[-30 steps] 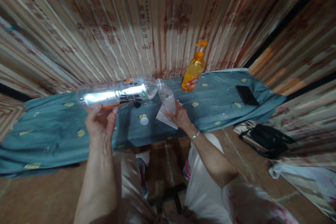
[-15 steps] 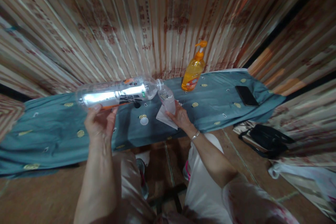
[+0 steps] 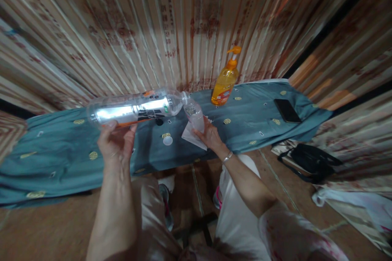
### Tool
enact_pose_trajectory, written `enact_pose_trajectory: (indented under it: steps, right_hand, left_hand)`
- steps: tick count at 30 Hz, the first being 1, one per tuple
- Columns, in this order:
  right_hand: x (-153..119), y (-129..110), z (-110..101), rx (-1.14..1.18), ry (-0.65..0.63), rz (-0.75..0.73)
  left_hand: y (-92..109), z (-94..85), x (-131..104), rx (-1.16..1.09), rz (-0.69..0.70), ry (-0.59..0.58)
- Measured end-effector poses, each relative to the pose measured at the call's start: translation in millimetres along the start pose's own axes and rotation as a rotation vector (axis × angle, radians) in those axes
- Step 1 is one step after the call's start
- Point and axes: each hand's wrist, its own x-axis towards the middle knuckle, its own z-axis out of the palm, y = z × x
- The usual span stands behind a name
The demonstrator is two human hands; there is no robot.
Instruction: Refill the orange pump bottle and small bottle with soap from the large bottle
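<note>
A large clear bottle [image 3: 134, 108] with a silver label is lying nearly level in the air, its mouth meeting, or almost meeting, the mouth of a small clear bottle [image 3: 196, 116]. Taking those mouths as the clock's centre, with twelve at the far side, the large one is stretching toward nine and the small one is slanting down toward five. The left hand [image 3: 116, 140] is gripping the large bottle from below at eight; the right hand [image 3: 211, 132] is grasping the small bottle's lower part between four and five.

The step in hand seems to be pouring between the two bottles, though I cannot tell whether liquid is flowing. The next move is probably calling for lined-up mouths and a slow, steady tilt.

Below, a patterned green cloth [image 3: 245, 128] is covering the long narrow surface. A white disc [image 3: 168, 140] is lying near seven, and folded white paper [image 3: 190, 134] is resting just before six. An orange pump bottle [image 3: 225, 83] is standing between two and three; a dark phone [image 3: 287, 111] is lying flat at three.

Beyond, a pleated curtain [image 3: 183, 20] is hanging at twelve, and a black bag [image 3: 315, 159] is sitting toward four.
</note>
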Motion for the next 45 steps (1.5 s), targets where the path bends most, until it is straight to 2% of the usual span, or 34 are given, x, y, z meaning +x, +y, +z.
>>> enact_pose_trajectory:
  steps: [10,20,27,35,45]
  right_hand:
    - [0.0,-3.1,-1.5,0.012,-0.015,0.042]
    - [0.2,-4.2,-1.1,0.009,-0.012,0.036]
    - [-0.4,-3.1,-0.4,0.024,0.007,0.02]
    - [-0.1,-3.5,-0.4,0.018,-0.004,0.044]
    - [-0.1,-2.8,-0.3,0.023,0.007,0.009]
  left_hand:
    - [-0.4,-1.6,-0.2,0.0,0.0,-0.021]
    - [2.1,3.1,-2.3,-0.004,-0.013,0.031]
    - [0.9,4.8,-1.8,0.0,-0.003,-0.003]
    - [0.5,2.7,-1.8,0.001,-0.012,0.033]
    - [1.2,6.1,-1.3,-0.018,-0.001,0.009]
